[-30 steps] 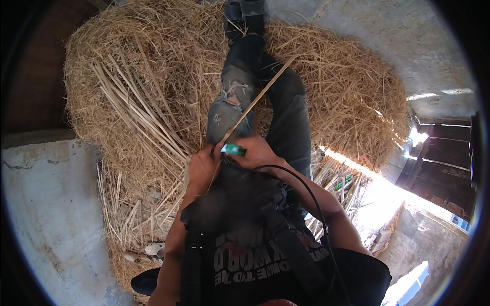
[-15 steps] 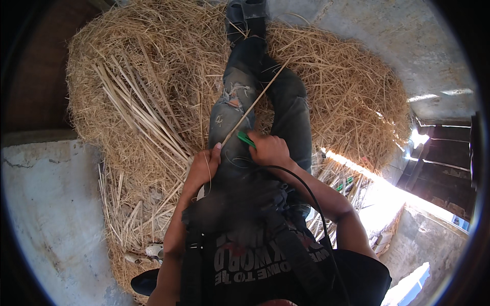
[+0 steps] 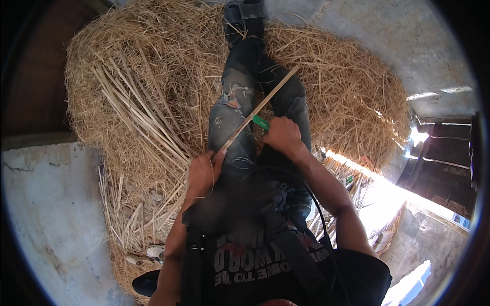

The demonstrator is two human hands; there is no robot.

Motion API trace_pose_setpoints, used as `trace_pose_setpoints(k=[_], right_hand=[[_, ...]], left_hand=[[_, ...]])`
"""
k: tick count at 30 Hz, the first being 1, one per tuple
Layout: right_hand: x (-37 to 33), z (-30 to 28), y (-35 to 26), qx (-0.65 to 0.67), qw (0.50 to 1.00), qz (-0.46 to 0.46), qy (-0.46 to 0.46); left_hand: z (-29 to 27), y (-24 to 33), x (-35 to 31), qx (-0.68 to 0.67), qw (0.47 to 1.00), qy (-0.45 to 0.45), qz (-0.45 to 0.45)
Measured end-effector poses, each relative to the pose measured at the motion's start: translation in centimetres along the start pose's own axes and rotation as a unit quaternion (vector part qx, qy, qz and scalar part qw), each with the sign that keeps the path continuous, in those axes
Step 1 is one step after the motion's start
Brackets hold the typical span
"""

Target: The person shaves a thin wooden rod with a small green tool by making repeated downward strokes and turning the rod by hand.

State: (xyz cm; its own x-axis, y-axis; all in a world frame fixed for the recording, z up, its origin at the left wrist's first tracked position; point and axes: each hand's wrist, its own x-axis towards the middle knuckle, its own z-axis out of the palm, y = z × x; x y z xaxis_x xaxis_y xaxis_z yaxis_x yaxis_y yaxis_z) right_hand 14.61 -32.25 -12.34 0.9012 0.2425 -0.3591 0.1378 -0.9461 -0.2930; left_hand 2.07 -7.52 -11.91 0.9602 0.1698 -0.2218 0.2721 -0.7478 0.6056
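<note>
Two bare hands of mine work over my lap, both on one long pale strip [image 3: 276, 92]. It slants across my jeans [image 3: 227, 122], from low over the left leg up to a far end past the right leg. My left hand [image 3: 204, 172] pinches the strip's near end, thumb laid along it and the other fingers curled beneath. My right hand [image 3: 283, 133] is closed in a fist around a green tool [image 3: 261, 122], whose tip meets the strip partway along; I cannot tell the shape of any blade there. A thin fibre [image 3: 212, 179] hangs by my left wrist, and a fine curl [image 3: 242, 161] lies on my leg, just beside that hand.

Straw [image 3: 339, 97] is heaped on both sides of my legs. To my left, a bundle of strips [image 3: 135, 112] rests on it, fanned at the far end, with more loose pieces [image 3: 133, 219] nearer my body. My boots [image 3: 245, 14] are together at the top. A black cable [image 3: 321, 211] loops down past my right forearm, over a dark shirt [image 3: 247, 265]. Bright sun falls at my right, near wooden slats [image 3: 443, 166].
</note>
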Motion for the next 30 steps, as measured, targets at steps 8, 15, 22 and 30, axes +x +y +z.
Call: trace_pose_setpoints(k=[8,15,22,30], right_hand=[[-1.5,2.0,-2.3,0.038,0.998,-0.010,-0.046],[0.4,0.2,-0.7,0.059,0.998,0.017,0.003],[4.5,-3.0,13.4,0.117,0.942,0.197,0.244],[0.7,-4.9,10.2,0.180,0.968,0.108,0.140]], left_hand=[[0.3,0.3,-0.1,0.001,1.000,0.019,0.009],[-1.0,0.9,-0.2,0.003,0.999,0.009,0.035],[-4.8,-1.5,-3.0,-0.009,0.998,-0.014,0.069],[-2.3,-2.3,-2.5,-0.009,1.000,0.006,0.027]])
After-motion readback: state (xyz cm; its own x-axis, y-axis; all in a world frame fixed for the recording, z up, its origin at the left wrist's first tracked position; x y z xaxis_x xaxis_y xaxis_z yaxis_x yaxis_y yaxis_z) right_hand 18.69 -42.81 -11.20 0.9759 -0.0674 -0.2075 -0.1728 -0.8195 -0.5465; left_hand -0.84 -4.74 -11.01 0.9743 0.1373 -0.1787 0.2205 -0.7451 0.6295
